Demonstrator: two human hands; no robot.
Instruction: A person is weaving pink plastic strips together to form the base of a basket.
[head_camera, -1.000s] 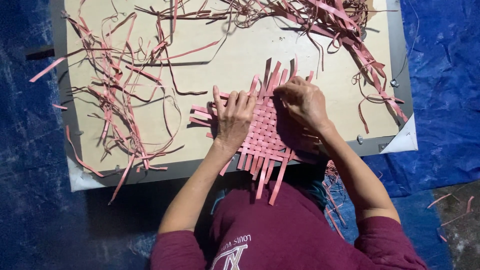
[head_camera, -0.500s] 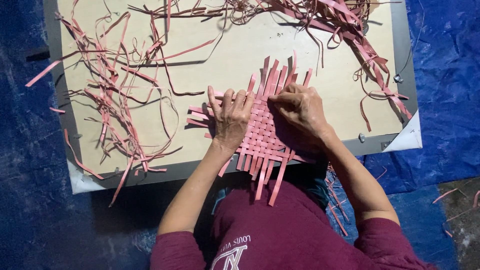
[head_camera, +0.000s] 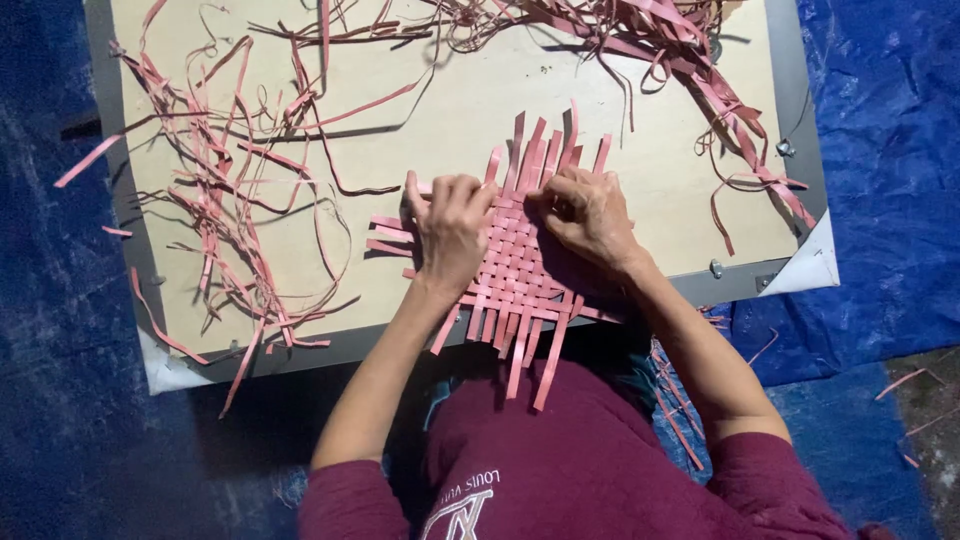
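Fingers of the left hand (head_camera: 450, 228) lie pressed together, flat on a pink woven strip mat (head_camera: 515, 275). The right hand (head_camera: 590, 212) has its fingers curled, pinching strips at the mat's upper edge. The mat rests on a pale board (head_camera: 300, 170); loose pink strips (head_camera: 215, 200) lie scattered around.

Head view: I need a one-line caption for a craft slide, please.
Both hands, left hand and right hand, press on a pink woven strip mat on a board amid loose pink strips.
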